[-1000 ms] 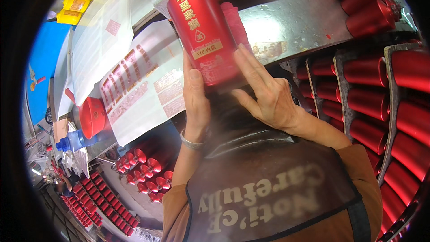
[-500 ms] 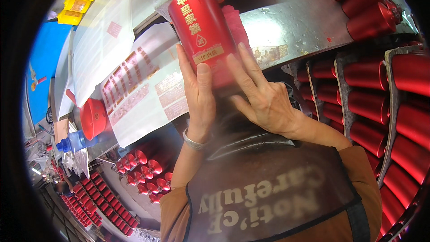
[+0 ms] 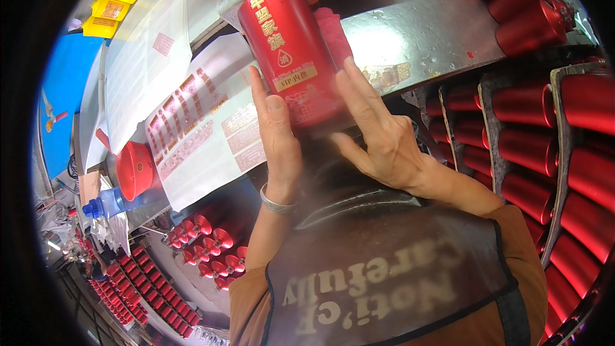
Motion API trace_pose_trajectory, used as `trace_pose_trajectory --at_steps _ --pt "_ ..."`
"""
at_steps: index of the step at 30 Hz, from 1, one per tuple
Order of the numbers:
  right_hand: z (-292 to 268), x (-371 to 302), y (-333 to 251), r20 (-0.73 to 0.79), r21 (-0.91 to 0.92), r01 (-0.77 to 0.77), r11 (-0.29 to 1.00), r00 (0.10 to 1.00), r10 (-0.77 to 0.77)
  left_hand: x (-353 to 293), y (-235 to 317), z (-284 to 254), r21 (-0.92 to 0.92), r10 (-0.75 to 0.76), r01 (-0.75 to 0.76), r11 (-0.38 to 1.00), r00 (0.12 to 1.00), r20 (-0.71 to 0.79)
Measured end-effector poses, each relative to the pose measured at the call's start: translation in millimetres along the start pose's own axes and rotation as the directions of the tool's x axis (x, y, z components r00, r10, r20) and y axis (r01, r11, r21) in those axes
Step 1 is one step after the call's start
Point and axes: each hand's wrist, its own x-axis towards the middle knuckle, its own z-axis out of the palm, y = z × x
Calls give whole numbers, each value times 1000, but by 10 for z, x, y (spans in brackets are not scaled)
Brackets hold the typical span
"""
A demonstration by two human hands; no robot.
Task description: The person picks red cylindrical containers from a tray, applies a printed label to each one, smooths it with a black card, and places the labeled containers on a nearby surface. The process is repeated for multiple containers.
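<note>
A red bottle [image 3: 295,38] with gold lettering and a small gold label lies on its back, neck pointing away from me. Its neck end rests on a grey cloth [image 3: 234,3], and a pink cloth [image 3: 333,32] shows by its right side. Along the bottle's lower left edge is my left hand [image 3: 280,147], fingers straight and thumb up. My right hand [image 3: 384,138] lies against the lower right edge, fingers stretched, thumb apart near the base. Both hands look open; how firmly they touch the bottle I cannot tell. Left of it lie white decal sheets [image 3: 240,102].
Racks of red bottles [image 3: 525,147] stand close on my right, with more bottles [image 3: 525,32] on the metal table [image 3: 442,19]. At left are a red scoop-like bowl [image 3: 134,170], a clear blue jug [image 3: 115,202] and yellow containers [image 3: 106,6]. Several red bottles [image 3: 208,243] stand lower left.
My right fingers have slid off the bottle's front to its right edge. My left thumb has come off its face to the left side. The bottle has shifted slightly left.
</note>
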Motion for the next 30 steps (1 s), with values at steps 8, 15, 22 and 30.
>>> trace_pose_trajectory --at_steps 8,15,22,30 --pt "1 -93 -6 50 -29 -52 998 997 53 -25 -76 -11 85 69 -74 994 996 63" --pt "-10 -49 6 66 -9 -26 1000 997 27 -32 -98 13 93 93 -96 991 995 37" --pt "-87 -108 -88 136 -51 -72 996 988 79 -26 -123 53 42 98 -98 994 995 4" --pt "-111 -139 -1 20 18 -6 1000 1000 6 -9 -133 -7 39 78 -80 996 996 47"
